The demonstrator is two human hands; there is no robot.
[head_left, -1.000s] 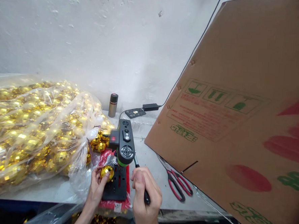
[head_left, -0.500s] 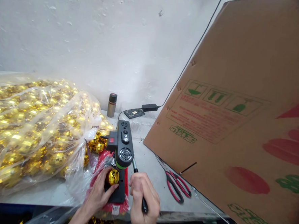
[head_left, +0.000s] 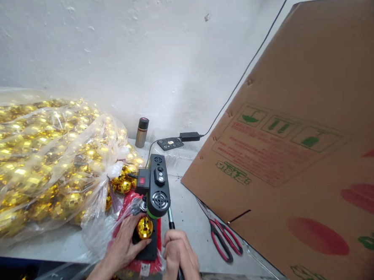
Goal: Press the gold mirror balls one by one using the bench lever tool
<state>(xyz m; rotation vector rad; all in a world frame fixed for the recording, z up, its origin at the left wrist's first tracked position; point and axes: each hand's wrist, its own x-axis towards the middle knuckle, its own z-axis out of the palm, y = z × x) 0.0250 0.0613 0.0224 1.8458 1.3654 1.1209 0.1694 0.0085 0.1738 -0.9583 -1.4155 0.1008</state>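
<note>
A small gold mirror ball [head_left: 145, 228] sits under the head of a black bench press [head_left: 159, 185] with a lever. My left hand [head_left: 125, 242] is closed round the ball from the left, thumb on its near side and fingers partly hidden behind it. The black lever handle [head_left: 181, 279] at the press's right side is wrapped in my right hand [head_left: 181, 258]. The press's dark base [head_left: 146, 251] rests on a red plastic sheet [head_left: 157, 263], with clear plastic beside my left wrist.
A big clear bag [head_left: 46, 161] of gold mirror balls fills the left. Red-handled scissors [head_left: 223, 239] lie to the right, near a large cardboard box [head_left: 269, 141]. Behind the press are a spray-can-like bottle [head_left: 142, 133], a dark patterned item [head_left: 170, 143] and a power adapter [head_left: 189, 136].
My right hand and the lever handle have come slightly down and nearer. My left hand stays on the ball. The whole view has shifted a little.
</note>
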